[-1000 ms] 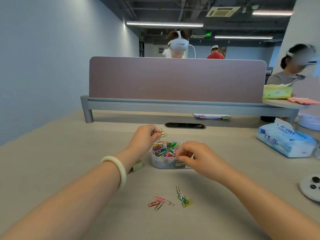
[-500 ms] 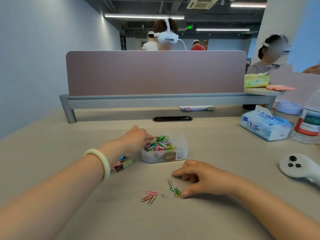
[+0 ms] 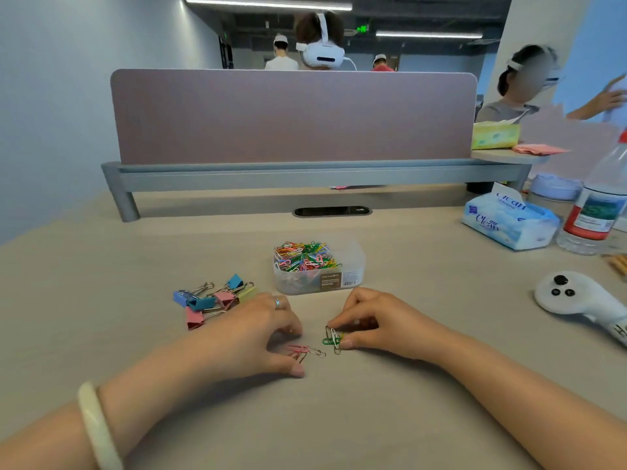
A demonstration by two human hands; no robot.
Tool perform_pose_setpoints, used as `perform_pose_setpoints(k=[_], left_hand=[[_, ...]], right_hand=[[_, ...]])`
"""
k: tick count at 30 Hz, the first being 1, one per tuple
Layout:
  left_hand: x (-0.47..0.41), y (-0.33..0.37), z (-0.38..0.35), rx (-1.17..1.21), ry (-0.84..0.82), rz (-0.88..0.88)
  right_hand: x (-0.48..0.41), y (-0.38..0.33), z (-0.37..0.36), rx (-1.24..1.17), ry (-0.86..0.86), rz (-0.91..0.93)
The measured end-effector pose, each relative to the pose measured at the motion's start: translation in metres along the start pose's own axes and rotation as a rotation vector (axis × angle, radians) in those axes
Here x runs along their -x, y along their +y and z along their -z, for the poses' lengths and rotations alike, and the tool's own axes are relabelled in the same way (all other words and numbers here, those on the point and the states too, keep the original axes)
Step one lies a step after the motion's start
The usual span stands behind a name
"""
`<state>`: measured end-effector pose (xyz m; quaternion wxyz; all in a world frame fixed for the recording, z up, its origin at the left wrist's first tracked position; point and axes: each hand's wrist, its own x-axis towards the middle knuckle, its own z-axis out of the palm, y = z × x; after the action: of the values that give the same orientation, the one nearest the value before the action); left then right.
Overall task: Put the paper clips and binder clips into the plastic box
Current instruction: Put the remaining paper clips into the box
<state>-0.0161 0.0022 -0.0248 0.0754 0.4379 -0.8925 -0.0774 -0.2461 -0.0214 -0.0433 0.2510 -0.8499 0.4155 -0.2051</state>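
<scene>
A clear plastic box (image 3: pixel 353 266) stands mid-table, heaped with coloured paper clips (image 3: pixel 305 256). Left of it lies a pile of blue, pink and yellow binder clips (image 3: pixel 210 300). In front of the box, a few pink and silver paper clips (image 3: pixel 305 351) lie on the table between the thumb and fingers of my left hand (image 3: pixel 251 334), which arches over them without gripping. Just to their right, my right hand (image 3: pixel 380 322) pinches a small bunch of green and white paper clips (image 3: pixel 333 339) between index finger and thumb, down at the table surface.
A white controller (image 3: pixel 576 296) lies at the right, with a tissue pack (image 3: pixel 509 218) and a water bottle (image 3: pixel 600 208) behind it. A pink divider panel (image 3: pixel 291 117) closes the far side of the desk. People sit beyond it.
My left hand came back from the box to the loose pink clips. My right hand stayed at the green clips and closed its fingers on them. The binder clips are now uncovered.
</scene>
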Motion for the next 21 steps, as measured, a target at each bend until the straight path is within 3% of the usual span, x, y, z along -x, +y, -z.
perform_pose_setpoints(k=[12,21], left_hand=[[-0.003,-0.002,-0.020,0.096,0.196,-0.041],[-0.006,-0.002,-0.023,0.172,0.183,-0.043]], right_hand=[[-0.001,-0.003,-0.009,-0.059,0.028,0.071],[-0.002,-0.002,-0.008,-0.066,-0.019,0.127]])
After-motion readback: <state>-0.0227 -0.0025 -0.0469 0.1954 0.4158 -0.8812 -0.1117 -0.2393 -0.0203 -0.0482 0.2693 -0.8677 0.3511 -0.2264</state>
